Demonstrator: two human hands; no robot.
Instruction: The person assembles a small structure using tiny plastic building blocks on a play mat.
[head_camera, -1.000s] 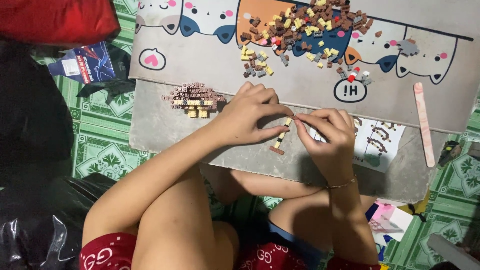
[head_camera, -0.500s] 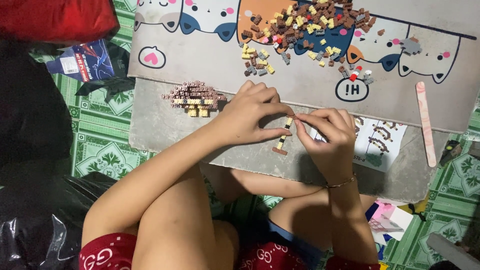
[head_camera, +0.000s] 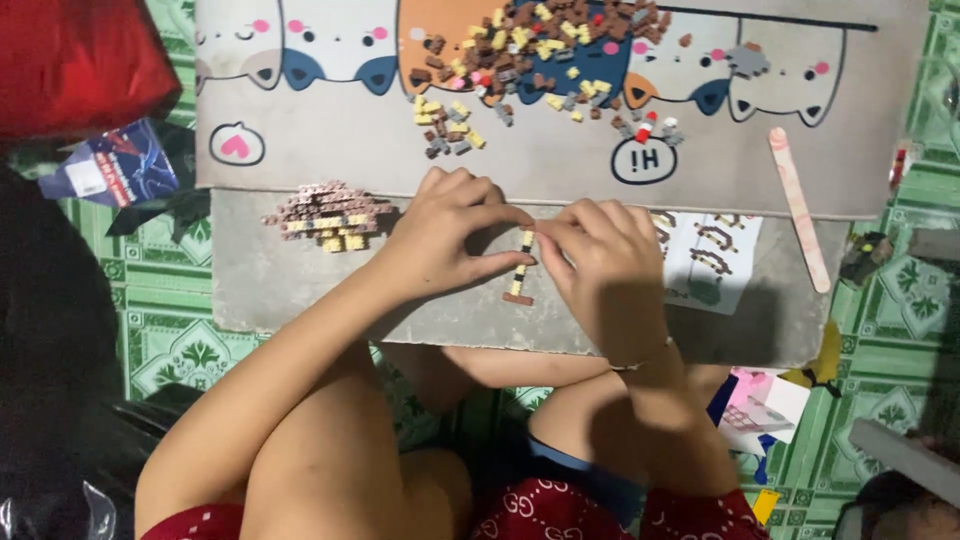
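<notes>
head view: what's lying around the grip?
— grey board (head_camera: 300, 290) is lying under it, loose bricks (head_camera: 540, 50) are sitting beyond.
and the hands?
— left hand (head_camera: 440, 245) and right hand (head_camera: 605, 265) are both pinching a small brick column (head_camera: 521, 270) between them.

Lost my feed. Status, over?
Left hand and right hand both pinch the small brick column. Column upright on grey board. Nothing blocking.
</notes>
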